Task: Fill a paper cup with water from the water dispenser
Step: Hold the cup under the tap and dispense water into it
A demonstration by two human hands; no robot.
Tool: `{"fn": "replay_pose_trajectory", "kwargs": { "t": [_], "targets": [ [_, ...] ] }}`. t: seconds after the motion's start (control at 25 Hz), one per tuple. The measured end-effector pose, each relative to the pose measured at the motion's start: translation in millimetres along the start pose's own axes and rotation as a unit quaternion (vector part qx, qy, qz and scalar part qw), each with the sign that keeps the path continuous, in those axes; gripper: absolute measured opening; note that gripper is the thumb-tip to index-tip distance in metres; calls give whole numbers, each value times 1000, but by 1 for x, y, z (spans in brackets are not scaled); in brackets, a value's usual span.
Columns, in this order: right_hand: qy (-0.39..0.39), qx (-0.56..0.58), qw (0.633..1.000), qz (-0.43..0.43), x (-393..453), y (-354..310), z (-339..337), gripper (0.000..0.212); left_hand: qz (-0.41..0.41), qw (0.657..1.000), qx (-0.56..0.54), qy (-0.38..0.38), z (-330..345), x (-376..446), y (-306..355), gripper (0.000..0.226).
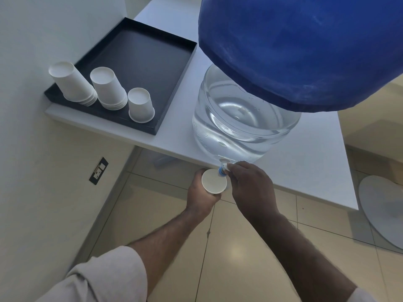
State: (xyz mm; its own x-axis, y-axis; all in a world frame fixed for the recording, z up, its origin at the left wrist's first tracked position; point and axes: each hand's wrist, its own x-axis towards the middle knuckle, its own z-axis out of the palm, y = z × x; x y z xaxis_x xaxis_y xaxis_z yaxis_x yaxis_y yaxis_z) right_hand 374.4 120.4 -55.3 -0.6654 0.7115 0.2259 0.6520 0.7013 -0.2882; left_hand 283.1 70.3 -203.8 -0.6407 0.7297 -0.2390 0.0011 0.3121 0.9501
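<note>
A clear water dispenser jug [239,118], topped by a blue cloth cover [305,46], stands at the front edge of a white table [316,177]. Its small white and blue tap [223,168] sticks out over the table edge. My left hand [200,197] holds a white paper cup [214,180] upright just under the tap's spout. My right hand [250,182] pinches the tap's lever with its fingertips. Whether water lies in the cup cannot be told from here.
A black tray [174,83] at the left of the table holds two stacks of upside-down paper cups [72,83] and one single cup [140,104]. A wall with a socket [98,170] is at left. Tiled floor lies below; a grey round base [383,205] at right.
</note>
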Motion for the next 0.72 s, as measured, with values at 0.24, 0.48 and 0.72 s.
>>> {"fn": "replay_pose_trajectory", "kwargs": {
  "t": [0.24,0.48,0.72],
  "targets": [
    [5,5,1000,-4,-2,1,3,10,2,1000,-6,-4,-2,-2,1,71],
    [-2,1,1000,-3,-5,0,4,15,2,1000,-9,-4,-3,-4,6,70],
    [-4,-14,1000,-5,-6,-2,4,15,6,1000,-4,2,-3,-2,5,71]
  ]
}}
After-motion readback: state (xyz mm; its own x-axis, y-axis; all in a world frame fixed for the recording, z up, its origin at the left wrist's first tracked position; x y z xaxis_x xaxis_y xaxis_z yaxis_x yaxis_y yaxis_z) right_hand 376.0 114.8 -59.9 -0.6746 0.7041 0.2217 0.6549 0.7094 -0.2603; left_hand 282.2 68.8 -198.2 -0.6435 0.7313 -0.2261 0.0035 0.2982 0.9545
